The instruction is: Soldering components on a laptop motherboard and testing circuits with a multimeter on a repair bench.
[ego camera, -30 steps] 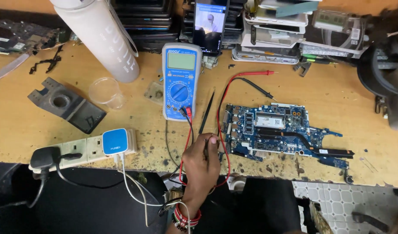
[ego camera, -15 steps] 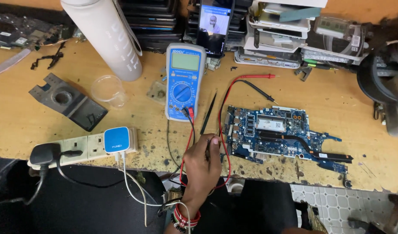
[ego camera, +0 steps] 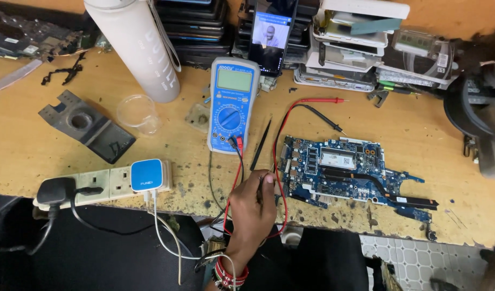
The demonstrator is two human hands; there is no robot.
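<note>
your left hand [ego camera: 252, 210] has its grip pinched around a thin black probe [ego camera: 260, 189], fingers curled tight on the shaft, at the front edge of the tabletop [ego camera: 398, 134] just left of the blue circuit board [ego camera: 344, 170]. whether the probe tip touches the board cannot be told. your right hand is out of sight. red beaded bands sit on the wrist.

the tabletop is worn, pale wood, stained and flecked with dark spots, chipped along the front edge. below it on the right shows a patch of light tiled floor [ego camera: 420, 253].

the blue multimeter [ego camera: 232, 105] lies flat just behind your hand, red and black leads plugged into its base and looping toward you. the red probe [ego camera: 323, 100] rests free on the wood behind the board, and black tweezers [ego camera: 261, 144] lie between meter and board.

to the left, a white power strip [ego camera: 104, 183] carries a black plug and a blue-and-white charger [ego camera: 146, 174], with white cables hanging over the edge. a small clear plastic cup [ego camera: 138, 112] stands upright near the base of a tall pale bottle [ego camera: 137, 46]; the cup looks empty. a dark plastic bracket [ego camera: 86, 125] lies further left.

along the back are stacked laptops [ego camera: 196, 27], a propped phone [ego camera: 272, 35] with its screen lit, and piled drive parts [ego camera: 361, 43].
</note>
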